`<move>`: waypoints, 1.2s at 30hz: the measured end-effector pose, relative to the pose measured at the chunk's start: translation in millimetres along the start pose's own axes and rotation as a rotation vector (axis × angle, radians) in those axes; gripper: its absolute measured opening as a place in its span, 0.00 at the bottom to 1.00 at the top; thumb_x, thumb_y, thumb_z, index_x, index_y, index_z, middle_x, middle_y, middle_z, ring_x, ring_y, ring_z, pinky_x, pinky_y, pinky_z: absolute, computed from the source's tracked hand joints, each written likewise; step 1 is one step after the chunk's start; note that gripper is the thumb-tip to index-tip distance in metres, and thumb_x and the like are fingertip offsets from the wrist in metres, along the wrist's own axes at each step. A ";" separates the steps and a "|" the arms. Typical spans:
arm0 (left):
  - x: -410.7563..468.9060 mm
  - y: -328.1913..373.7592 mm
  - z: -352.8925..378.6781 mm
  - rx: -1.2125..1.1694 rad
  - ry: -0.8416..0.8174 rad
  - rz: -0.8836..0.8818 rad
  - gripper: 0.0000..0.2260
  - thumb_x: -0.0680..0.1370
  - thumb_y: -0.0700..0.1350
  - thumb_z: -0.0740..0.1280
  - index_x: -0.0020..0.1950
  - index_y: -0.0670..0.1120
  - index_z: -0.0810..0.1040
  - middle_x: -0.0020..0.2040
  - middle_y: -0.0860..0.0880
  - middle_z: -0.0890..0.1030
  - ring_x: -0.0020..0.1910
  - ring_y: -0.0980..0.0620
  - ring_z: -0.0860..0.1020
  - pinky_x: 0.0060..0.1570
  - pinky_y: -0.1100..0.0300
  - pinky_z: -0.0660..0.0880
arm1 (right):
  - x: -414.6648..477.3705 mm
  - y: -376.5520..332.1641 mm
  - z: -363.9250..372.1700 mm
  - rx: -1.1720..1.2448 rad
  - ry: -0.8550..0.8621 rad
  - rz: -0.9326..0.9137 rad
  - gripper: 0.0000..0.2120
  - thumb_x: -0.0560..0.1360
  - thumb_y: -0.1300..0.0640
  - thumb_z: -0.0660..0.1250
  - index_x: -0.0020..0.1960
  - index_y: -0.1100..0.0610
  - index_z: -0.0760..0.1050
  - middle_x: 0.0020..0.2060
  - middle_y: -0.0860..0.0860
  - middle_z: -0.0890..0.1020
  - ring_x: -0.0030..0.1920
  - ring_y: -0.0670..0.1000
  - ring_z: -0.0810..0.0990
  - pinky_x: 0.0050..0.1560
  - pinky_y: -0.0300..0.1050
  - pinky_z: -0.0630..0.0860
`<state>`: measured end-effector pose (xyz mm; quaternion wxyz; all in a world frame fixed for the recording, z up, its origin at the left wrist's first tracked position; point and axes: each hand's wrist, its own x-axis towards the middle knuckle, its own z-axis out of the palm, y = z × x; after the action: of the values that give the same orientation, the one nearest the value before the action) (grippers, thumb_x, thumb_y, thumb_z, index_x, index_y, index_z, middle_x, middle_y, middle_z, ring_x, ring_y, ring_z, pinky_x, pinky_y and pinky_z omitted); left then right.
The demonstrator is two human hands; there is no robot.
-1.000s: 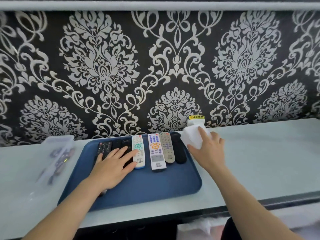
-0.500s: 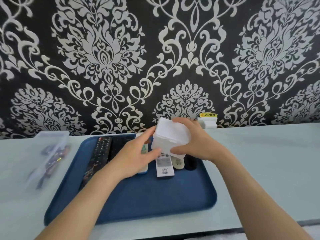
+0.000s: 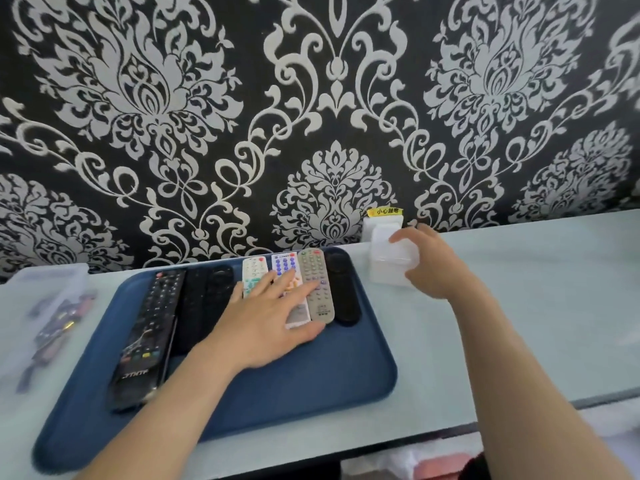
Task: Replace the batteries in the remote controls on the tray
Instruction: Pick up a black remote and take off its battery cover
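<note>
Now, left hand [image 3: 266, 323] flat, grip released, over plastic remotes [image 3: 313, 268]; right hand [image 3: 433, 265], grip around translucent square box [image 3: 386, 271]

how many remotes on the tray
7 on the tray, left to right: long black remote, second black remote, third black remote, white remote, blue-buttoned remote, grey remote, black oval remote. The left hand partly covers some.
</note>
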<state>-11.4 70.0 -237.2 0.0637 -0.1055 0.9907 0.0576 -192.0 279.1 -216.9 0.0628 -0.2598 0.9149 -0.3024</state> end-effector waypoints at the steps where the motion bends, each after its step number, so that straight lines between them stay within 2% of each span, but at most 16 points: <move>1: 0.3 1.5 0.4 0.002 0.023 -0.003 0.38 0.66 0.78 0.39 0.74 0.68 0.44 0.79 0.57 0.43 0.78 0.52 0.42 0.74 0.41 0.43 | -0.6 -1.0 0.0 -0.004 -0.014 -0.030 0.30 0.71 0.75 0.59 0.65 0.49 0.70 0.72 0.53 0.63 0.74 0.59 0.59 0.57 0.45 0.67; 2: 0.9 4.1 1.5 -0.001 0.050 -0.002 0.36 0.67 0.76 0.39 0.75 0.67 0.45 0.79 0.56 0.44 0.78 0.52 0.43 0.74 0.41 0.43 | -1.8 -3.5 0.8 -0.012 -0.026 -0.052 0.30 0.70 0.76 0.57 0.65 0.50 0.69 0.72 0.52 0.64 0.76 0.59 0.56 0.63 0.48 0.65; 4: 2.9 10.7 3.6 0.002 0.076 0.023 0.33 0.72 0.73 0.42 0.75 0.65 0.44 0.79 0.56 0.42 0.77 0.53 0.40 0.74 0.41 0.42 | -4.6 -13.4 3.0 -0.088 -0.041 -0.040 0.32 0.69 0.75 0.56 0.65 0.48 0.69 0.77 0.49 0.58 0.79 0.55 0.45 0.73 0.60 0.54; 6: 4.9 15.0 6.4 0.021 0.050 0.061 0.31 0.74 0.71 0.43 0.76 0.64 0.41 0.78 0.57 0.39 0.77 0.55 0.37 0.74 0.42 0.40 | -7.7 -27.1 5.9 -0.213 0.047 -0.040 0.32 0.68 0.73 0.57 0.65 0.46 0.72 0.79 0.48 0.55 0.79 0.51 0.42 0.73 0.64 0.48; 7: 5.8 15.5 6.5 0.030 0.036 0.067 0.31 0.75 0.71 0.43 0.75 0.64 0.40 0.78 0.57 0.38 0.76 0.55 0.37 0.74 0.42 0.40 | -10.3 -37.0 7.6 -0.232 0.130 -0.068 0.30 0.68 0.72 0.58 0.64 0.47 0.74 0.78 0.48 0.58 0.79 0.51 0.46 0.73 0.61 0.50; 9: 6.1 14.2 5.5 0.041 0.017 0.064 0.31 0.75 0.71 0.42 0.75 0.65 0.39 0.78 0.58 0.39 0.77 0.56 0.38 0.74 0.43 0.40 | -18.5 -60.6 15.7 -0.189 0.267 -0.192 0.24 0.69 0.70 0.60 0.60 0.52 0.78 0.70 0.50 0.72 0.73 0.54 0.63 0.66 0.53 0.62; 10: 5.7 13.1 5.0 0.041 0.014 0.059 0.30 0.75 0.71 0.42 0.75 0.65 0.39 0.78 0.58 0.39 0.77 0.56 0.38 0.74 0.43 0.40 | -23.4 -70.9 22.7 -0.185 0.268 -0.259 0.20 0.70 0.68 0.60 0.58 0.54 0.79 0.64 0.51 0.78 0.66 0.55 0.70 0.60 0.50 0.67; 12: 2.5 8.5 4.1 0.036 0.013 0.043 0.30 0.75 0.71 0.42 0.75 0.64 0.39 0.78 0.59 0.41 0.77 0.55 0.40 0.74 0.43 0.42 | -32.3 -87.0 45.4 -0.285 0.147 -0.350 0.14 0.73 0.63 0.60 0.56 0.56 0.78 0.54 0.53 0.81 0.55 0.56 0.77 0.48 0.45 0.70; 14: -1.9 3.2 4.6 0.039 0.032 0.031 0.30 0.75 0.70 0.43 0.75 0.64 0.41 0.79 0.58 0.44 0.77 0.55 0.42 0.74 0.42 0.43 | -39.0 -92.6 70.9 -0.425 0.002 -0.356 0.12 0.76 0.58 0.59 0.58 0.57 0.74 0.53 0.56 0.79 0.54 0.58 0.77 0.48 0.44 0.69; 16: -4.9 -0.3 4.8 0.051 0.065 0.028 0.30 0.74 0.70 0.45 0.75 0.64 0.43 0.78 0.57 0.46 0.77 0.54 0.44 0.73 0.41 0.45 | -40.5 -89.1 86.8 -0.525 -0.059 -0.318 0.14 0.77 0.56 0.61 0.62 0.57 0.69 0.56 0.58 0.77 0.56 0.61 0.75 0.55 0.49 0.73; 20: -6.5 -6.6 4.3 -0.010 0.054 -0.013 0.28 0.74 0.71 0.45 0.73 0.69 0.42 0.79 0.58 0.45 0.77 0.54 0.42 0.72 0.38 0.41 | -35.3 -79.3 94.2 -0.468 -0.083 -0.253 0.17 0.77 0.54 0.62 0.64 0.54 0.66 0.58 0.54 0.74 0.58 0.62 0.74 0.59 0.56 0.74; 24: -9.7 -20.5 2.3 -0.009 0.057 -0.098 0.27 0.75 0.71 0.41 0.73 0.70 0.39 0.79 0.56 0.41 0.77 0.54 0.38 0.71 0.37 0.38 | -33.3 -77.0 94.2 -0.405 -0.109 -0.280 0.22 0.77 0.58 0.60 0.70 0.54 0.63 0.61 0.53 0.72 0.62 0.60 0.74 0.61 0.53 0.72; 27: -15.6 -46.5 -3.6 0.013 0.092 -0.262 0.28 0.74 0.71 0.38 0.74 0.69 0.40 0.79 0.56 0.41 0.77 0.52 0.38 0.71 0.36 0.40 | -32.9 -78.7 89.7 -0.393 -0.080 -0.283 0.25 0.76 0.61 0.62 0.72 0.55 0.62 0.65 0.55 0.71 0.61 0.58 0.74 0.61 0.49 0.69; 30: -27.5 -72.3 -4.2 0.004 0.052 -0.398 0.28 0.73 0.72 0.38 0.73 0.70 0.39 0.79 0.54 0.41 0.77 0.50 0.40 0.71 0.35 0.43 | -33.4 -82.9 88.4 -0.360 -0.077 -0.237 0.29 0.74 0.61 0.63 0.74 0.51 0.60 0.67 0.56 0.69 0.59 0.62 0.75 0.60 0.52 0.73; 32: -37.1 -79.2 -1.4 0.004 0.009 -0.393 0.28 0.72 0.72 0.37 0.72 0.71 0.38 0.79 0.54 0.41 0.77 0.50 0.40 0.72 0.37 0.44 | -38.3 -90.4 92.5 -0.391 -0.100 -0.224 0.31 0.75 0.61 0.62 0.75 0.48 0.58 0.69 0.57 0.66 0.59 0.64 0.74 0.59 0.56 0.74; 36: -51.5 -95.8 1.3 0.045 0.001 -0.395 0.29 0.72 0.72 0.36 0.73 0.70 0.38 0.79 0.55 0.42 0.77 0.51 0.41 0.74 0.41 0.44 | -49.4 -103.2 99.9 -0.489 -0.105 -0.238 0.33 0.77 0.62 0.60 0.76 0.45 0.53 0.71 0.57 0.63 0.61 0.63 0.70 0.57 0.58 0.74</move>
<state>59.4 -12.6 -241.0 0.0758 -0.2962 0.9519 0.0220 -77.4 182.0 -239.3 0.0095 -0.3881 0.9194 -0.0637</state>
